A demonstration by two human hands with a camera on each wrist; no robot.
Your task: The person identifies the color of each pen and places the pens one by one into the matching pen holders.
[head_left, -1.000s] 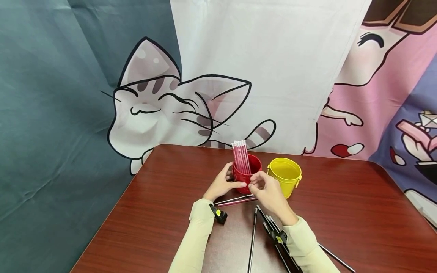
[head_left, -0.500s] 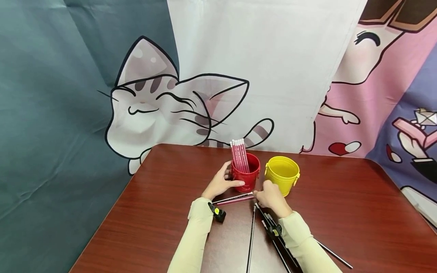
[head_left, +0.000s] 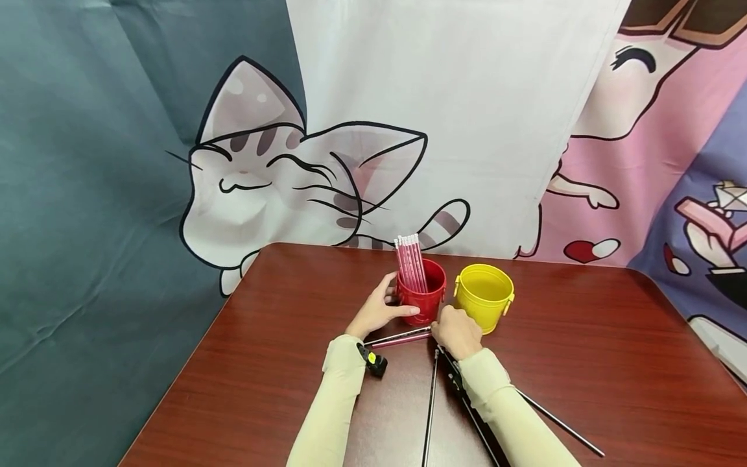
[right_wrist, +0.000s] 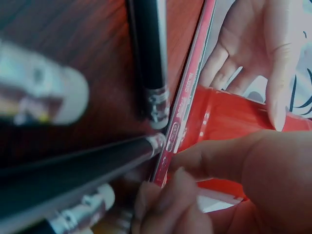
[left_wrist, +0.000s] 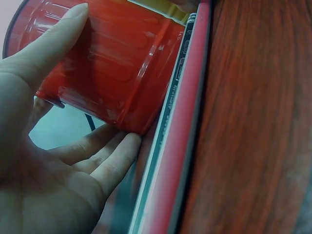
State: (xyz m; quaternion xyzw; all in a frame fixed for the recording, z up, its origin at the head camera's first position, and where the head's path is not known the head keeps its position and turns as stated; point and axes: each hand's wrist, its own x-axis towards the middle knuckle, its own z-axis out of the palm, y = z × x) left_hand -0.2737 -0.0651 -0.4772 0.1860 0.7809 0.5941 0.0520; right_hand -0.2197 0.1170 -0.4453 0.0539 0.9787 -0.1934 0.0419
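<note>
My left hand (head_left: 376, 314) holds a small red bucket (head_left: 426, 309), its thumb across the front and its fingers round the far side. Several pink pencils (head_left: 412, 267) lean inside the bucket, white ends up. On the table before it lie a pink pencil (left_wrist: 183, 126) and a black pencil (left_wrist: 171, 97), side by side. My right hand (head_left: 458, 331) is low at their right end, by the bucket's base. In the right wrist view, its thumb and fingertips pinch the end of the pink pencil. The head view hides those fingertips.
A yellow bucket (head_left: 483, 306) stands just right of the red one. Several black pencils (right_wrist: 148, 58) lie under and near the right forearm. One lone black pencil (head_left: 430, 408) lies between the arms, another dark pencil (head_left: 563, 425) to the right. A printed cloth (head_left: 373, 71) hangs behind the table.
My right hand has come down from beside the red bucket's rim to the pencil ends on the table, and its fingers have closed there. The left hand stays on the bucket.
</note>
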